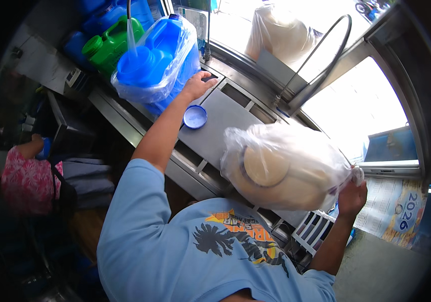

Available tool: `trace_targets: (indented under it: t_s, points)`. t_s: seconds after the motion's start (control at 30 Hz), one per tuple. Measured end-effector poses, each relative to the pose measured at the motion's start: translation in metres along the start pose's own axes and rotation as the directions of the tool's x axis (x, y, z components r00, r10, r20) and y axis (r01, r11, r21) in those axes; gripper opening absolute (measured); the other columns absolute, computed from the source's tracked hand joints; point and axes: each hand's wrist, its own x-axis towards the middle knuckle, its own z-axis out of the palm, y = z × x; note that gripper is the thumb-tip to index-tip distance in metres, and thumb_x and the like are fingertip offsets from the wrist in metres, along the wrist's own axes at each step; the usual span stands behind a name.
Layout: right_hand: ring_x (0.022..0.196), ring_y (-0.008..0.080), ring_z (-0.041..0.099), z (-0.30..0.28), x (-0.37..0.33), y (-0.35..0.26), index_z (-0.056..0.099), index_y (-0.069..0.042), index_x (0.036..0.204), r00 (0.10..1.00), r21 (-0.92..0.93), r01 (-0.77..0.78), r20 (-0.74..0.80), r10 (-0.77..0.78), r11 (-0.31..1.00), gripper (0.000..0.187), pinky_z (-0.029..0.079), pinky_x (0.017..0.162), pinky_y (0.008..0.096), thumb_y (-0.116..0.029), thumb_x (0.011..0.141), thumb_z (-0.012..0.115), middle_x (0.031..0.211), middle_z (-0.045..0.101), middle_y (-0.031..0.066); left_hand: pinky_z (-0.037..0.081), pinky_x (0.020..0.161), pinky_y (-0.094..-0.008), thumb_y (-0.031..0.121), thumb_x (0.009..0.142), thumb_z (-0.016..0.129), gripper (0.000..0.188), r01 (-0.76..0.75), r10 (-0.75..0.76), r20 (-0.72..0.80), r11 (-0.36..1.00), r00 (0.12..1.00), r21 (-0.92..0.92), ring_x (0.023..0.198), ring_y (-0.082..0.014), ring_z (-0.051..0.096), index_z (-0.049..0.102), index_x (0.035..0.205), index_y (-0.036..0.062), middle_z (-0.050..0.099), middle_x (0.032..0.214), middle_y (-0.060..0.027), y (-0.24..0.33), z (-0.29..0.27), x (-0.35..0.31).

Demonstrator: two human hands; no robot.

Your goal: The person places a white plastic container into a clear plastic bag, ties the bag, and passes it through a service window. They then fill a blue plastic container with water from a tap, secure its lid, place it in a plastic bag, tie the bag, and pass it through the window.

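My right hand (pixel 352 197) is closed on the gathered end of a clear plastic bag (pixel 235 146). Inside that bag a large beige container (pixel 296 171) lies on its side on the metal counter, its round cap facing left. My left hand (pixel 198 86) rests at the counter beside a blue jug (pixel 188 53), fingers stretched out and nothing seen in them. A clear bag wraps the jug, and a stream of water (pixel 131 35) runs down into its wide round opening. Below my left forearm's far side, a round blue-rimmed lid (pixel 195 117) lies on the counter.
A green jug (pixel 120 40) and more blue containers (pixel 92 22) stand at the back left. A thin curved hose (pixel 343 48) rises by the window frame. Outside stands another bagged beige container (pixel 281 35). A white slatted rack (pixel 316 231) is near my right forearm. Another person (pixel 29 173) is at the left.
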Motion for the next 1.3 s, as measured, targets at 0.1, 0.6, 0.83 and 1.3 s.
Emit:
trace_targets:
  t_s: [0.1, 0.6, 0.83, 1.3]
  points:
    - [0.144, 0.0328, 0.036, 0.009, 0.0, 0.007, 0.036, 0.005, 0.15, 0.992, -0.623, 0.071, -0.04, -0.123, 0.779, 0.061, 0.02, 0.122, 0.0456, -0.028, 0.098, 0.042, 0.153, 0.041, 0.0207, 0.049, 0.1, -0.0396, 0.044, 0.088, 0.07, 0.063, -0.043, 0.067, -0.167, 0.989, 0.984, 0.145, 0.117, -0.0309, 0.063, 0.055, 0.136, 0.0054, 0.059, 0.136, -0.0202, -0.037, 0.013, 0.07]
    - [0.116, 0.0217, 0.057, 0.039, 0.005, 0.062, 0.049, 0.001, 0.138, 0.75, -0.79, -0.389, -0.571, -0.335, 0.474, 0.041, 0.045, 0.102, 0.0358, -0.021, 0.103, 0.047, 0.131, 0.058, 0.0144, 0.028, 0.119, -0.0418, 0.046, 0.08, 0.072, 0.1, 0.097, -0.102, -0.362, 0.995, 0.927, -0.033, 0.144, -0.0395, 0.03, 0.025, 0.147, -0.0116, 0.032, 0.151, -0.0316, -0.095, 0.074, 0.284]
    - [0.116, 0.0254, 0.058, 0.037, 0.002, 0.064, 0.048, -0.002, 0.14, 0.713, -0.743, -0.31, -0.595, -0.372, 0.593, 0.043, 0.048, 0.1, 0.038, -0.023, 0.103, 0.047, 0.132, 0.057, 0.0163, 0.04, 0.11, -0.0449, 0.05, 0.078, 0.071, 0.079, 0.074, -0.019, -0.262, 0.977, 0.965, 0.2, 0.13, -0.0352, 0.051, 0.047, 0.137, 0.0028, 0.055, 0.138, -0.0215, -0.087, 0.082, 0.252]
    - [0.122, 0.0254, 0.053, -0.014, -0.025, 0.051, 0.051, 0.0, 0.138, 0.712, -0.798, -0.301, -0.552, -0.434, 0.521, 0.043, 0.04, 0.108, 0.0391, -0.023, 0.102, 0.049, 0.135, 0.055, 0.0157, 0.034, 0.114, -0.0467, 0.064, 0.079, 0.067, 0.093, 0.065, -0.078, 0.02, 0.927, 0.997, 0.369, 0.137, -0.0332, 0.045, 0.039, 0.15, 0.0095, 0.047, 0.151, -0.014, -0.075, 0.072, 0.236]
